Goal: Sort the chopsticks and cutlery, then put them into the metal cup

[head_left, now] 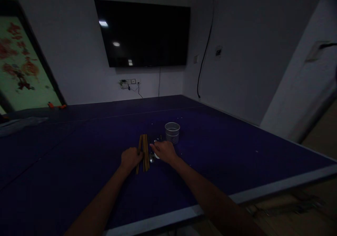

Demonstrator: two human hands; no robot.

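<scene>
Several wooden chopsticks (146,153) lie side by side on the dark blue table, pointing away from me. My left hand (130,159) is closed at their left side, its fingers around a couple of chopsticks set slightly apart from the rest. To their right, a metal spoon (152,158) shows its shiny round bowl. My right hand (165,151) is closed over a white spoon (156,155), mostly covered by the fingers. Just behind that hand stands an upright silver perforated utensil cup (172,132); its inside is too dim to make out.
The blue table (86,158) has a pale front edge (158,222). Small white specks dot its surface. At the far left lie clear plastic (23,123) and an orange object (56,105). A television (144,35) and a hanging black cable (207,46) are on the walls.
</scene>
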